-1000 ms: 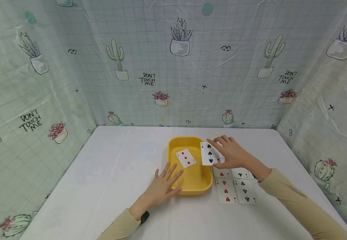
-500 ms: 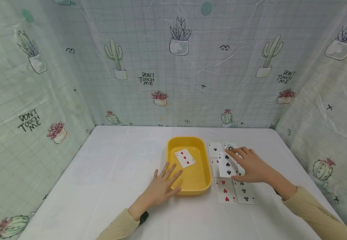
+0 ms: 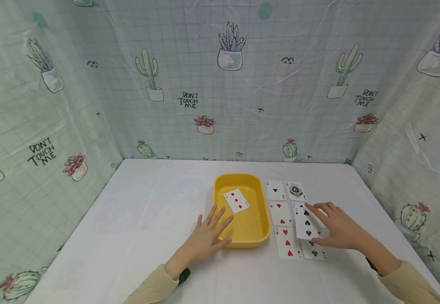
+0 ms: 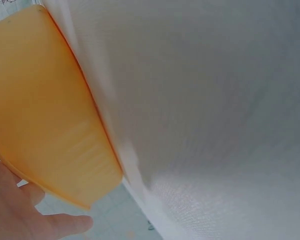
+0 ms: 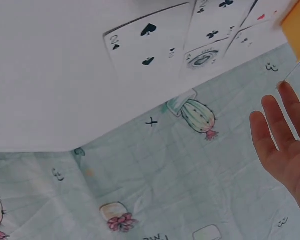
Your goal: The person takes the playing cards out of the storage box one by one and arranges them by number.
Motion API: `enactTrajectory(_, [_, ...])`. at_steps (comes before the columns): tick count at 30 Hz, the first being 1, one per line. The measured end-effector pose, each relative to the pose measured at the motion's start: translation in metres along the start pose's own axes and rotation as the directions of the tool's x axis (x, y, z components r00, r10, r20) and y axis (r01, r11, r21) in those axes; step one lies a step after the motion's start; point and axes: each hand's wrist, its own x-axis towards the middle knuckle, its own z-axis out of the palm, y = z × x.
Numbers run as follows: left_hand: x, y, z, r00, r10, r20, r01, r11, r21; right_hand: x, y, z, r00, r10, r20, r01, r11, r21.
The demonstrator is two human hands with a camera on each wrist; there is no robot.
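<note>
My right hand (image 3: 337, 226) pinches a three of spades (image 3: 304, 223) by its edges, over the face-up cards right of the tray. In the right wrist view only a thin white card edge shows at the fingertips of my right hand (image 5: 290, 145). My left hand (image 3: 204, 236) rests with spread, straight fingers on the near left rim of a yellow tray (image 3: 263, 202); the left wrist view shows the outer wall of this tray (image 4: 50, 110). A three of diamonds (image 3: 236, 200) lies inside the tray.
Right of the tray lie an ace of clubs (image 3: 275, 190), ace of spades (image 3: 296, 191), two of hearts (image 3: 281, 214), three of hearts (image 3: 288, 242) and a partly covered three of clubs (image 3: 314, 251). The right wrist view also shows a two of spades (image 5: 149, 47). Printed cloth walls surround the table.
My right hand has carried the three of spades from the tray's right rim rightward and nearer, across the laid-out cards. The left hand has stayed on the tray.
</note>
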Motion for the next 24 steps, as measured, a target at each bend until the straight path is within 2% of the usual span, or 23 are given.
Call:
enactTrajectory(11, [0.001, 0.000, 0.001, 1.000, -0.001, -0.012, 0.001, 1.000, -0.005, -0.035, 0.015, 0.009, 0.999, 0.036, -0.005, -0.036, 0.999, -0.003])
enactTrajectory(24, [0.001, -0.001, 0.003, 1.000, -0.002, -0.020, 0.002, 1.000, -0.002, -0.064, 0.027, 0.017, 0.997, 0.069, 0.026, -0.069, 0.998, 0.007])
